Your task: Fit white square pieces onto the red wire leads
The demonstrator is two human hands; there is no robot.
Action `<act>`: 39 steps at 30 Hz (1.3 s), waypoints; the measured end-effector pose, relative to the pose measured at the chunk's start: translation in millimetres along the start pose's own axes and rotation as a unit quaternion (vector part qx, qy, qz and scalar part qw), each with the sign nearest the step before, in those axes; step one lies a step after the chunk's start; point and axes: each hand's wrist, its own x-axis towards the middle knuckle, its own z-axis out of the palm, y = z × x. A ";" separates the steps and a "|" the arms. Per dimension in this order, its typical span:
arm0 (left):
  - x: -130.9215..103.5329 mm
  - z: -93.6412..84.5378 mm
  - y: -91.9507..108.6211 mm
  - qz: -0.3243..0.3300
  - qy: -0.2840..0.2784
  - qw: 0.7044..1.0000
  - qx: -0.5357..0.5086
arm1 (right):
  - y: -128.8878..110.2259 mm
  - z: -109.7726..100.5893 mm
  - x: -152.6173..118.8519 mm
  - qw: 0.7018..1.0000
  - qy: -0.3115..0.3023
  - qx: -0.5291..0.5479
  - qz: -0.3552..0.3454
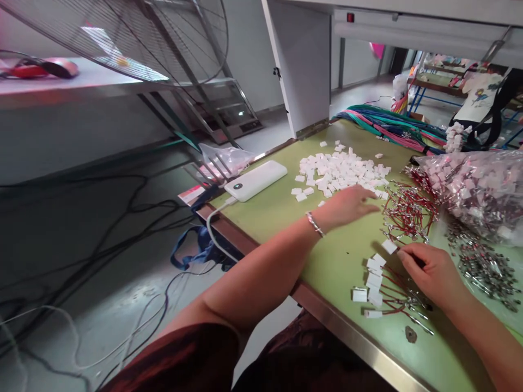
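Note:
My left hand [349,208] reaches across the table with thumb and fingers apart and nothing visible between them. It is at the near edge of a spread of white plastic connector housings [343,170], just left of a heap of short red wires [411,212] with metal ends. Thumb and forefinger of my right hand [433,272] are pinched at one white connector [389,246]; any wire on it is hidden by the fingers. Below, several white connectors with red wires [375,280] lie in a loose row beside that hand.
A white power bank [256,181] with a cable lies at the table's left edge. To the right are a clear bag of white connectors [482,190] and loose metal parts [488,267]. Bundled coloured cables [392,128] lie behind. A person [482,92] is farther back.

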 end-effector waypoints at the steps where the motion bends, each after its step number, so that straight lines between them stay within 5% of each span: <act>1: 0.7 -8.3 -6.2 -0.021 0.035 0.996 0.075 | 0.4 -1.5 -2.4 1.000 -0.023 0.003 -0.018; 3: 2.3 -17.4 -17.8 -0.055 0.008 0.982 0.181 | 4.7 -4.2 -5.8 0.998 -0.046 0.009 -0.031; 6: 4.5 -15.7 -25.3 -0.064 -0.029 0.970 0.231 | 15.7 -6.1 -4.4 0.999 -0.001 -0.016 0.031; 14: 7.0 3.1 -12.8 -0.062 -0.006 0.980 0.189 | 12.1 4.2 17.1 0.953 -0.019 -0.263 0.152; 19: 10.0 15.7 -11.8 -0.059 0.013 0.987 0.149 | 6.9 3.4 20.2 0.942 -0.076 -0.284 0.162; 24: 12.4 19.0 -14.4 -0.048 0.029 0.997 0.047 | 5.7 2.9 19.7 0.929 -0.099 -0.326 0.146; 27: 13.6 16.6 -16.0 -0.089 0.011 0.990 -0.110 | 6.6 0.5 15.6 0.935 -0.078 -0.320 0.128; 32: 11.2 16.1 -14.3 -0.116 -0.095 0.909 -0.389 | 11.5 -4.4 8.7 0.962 0.010 -0.247 0.112; 39: 5.5 19.6 -7.4 -0.088 -0.164 0.850 -0.492 | 17.0 1.3 5.1 0.977 0.083 -0.197 0.018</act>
